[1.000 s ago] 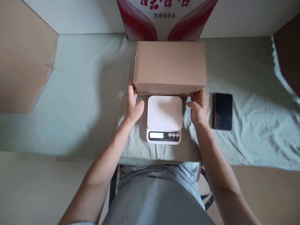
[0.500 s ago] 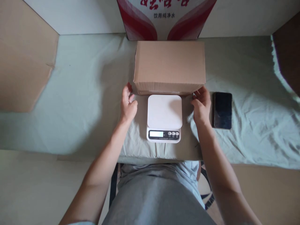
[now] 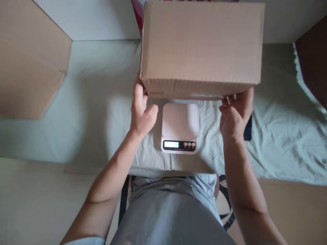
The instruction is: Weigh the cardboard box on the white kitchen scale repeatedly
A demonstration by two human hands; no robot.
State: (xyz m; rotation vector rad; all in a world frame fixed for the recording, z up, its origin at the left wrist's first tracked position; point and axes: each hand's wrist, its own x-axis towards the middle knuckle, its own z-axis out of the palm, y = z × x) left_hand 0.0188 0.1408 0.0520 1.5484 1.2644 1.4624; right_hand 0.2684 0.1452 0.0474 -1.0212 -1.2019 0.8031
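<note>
A brown cardboard box (image 3: 201,44) is held up above the cloth by both hands. My left hand (image 3: 143,112) grips its lower left corner, with part of the fingers hidden behind and under it. Beneath the lower right side, my right hand (image 3: 235,112) has its fingers curled under the box. Just in front of the box's near side, a white digital kitchen scale (image 3: 180,120) lies on the cloth with nothing on its plate. Its display (image 3: 171,144) is lit, but the reading is too small to make out.
A black smartphone (image 3: 247,131) lies on the green cloth (image 3: 94,143), partly covered by my right hand. Large cardboard (image 3: 30,64) stands at the left. A red and white carton (image 3: 137,13) stands behind the box, mostly hidden. A dark brown surface (image 3: 313,54) borders the right.
The cardboard box has risen off the cloth and looks larger, shifted slightly right. Both hands have closed on it and moved up with it. The smartphone has become partly hidden.
</note>
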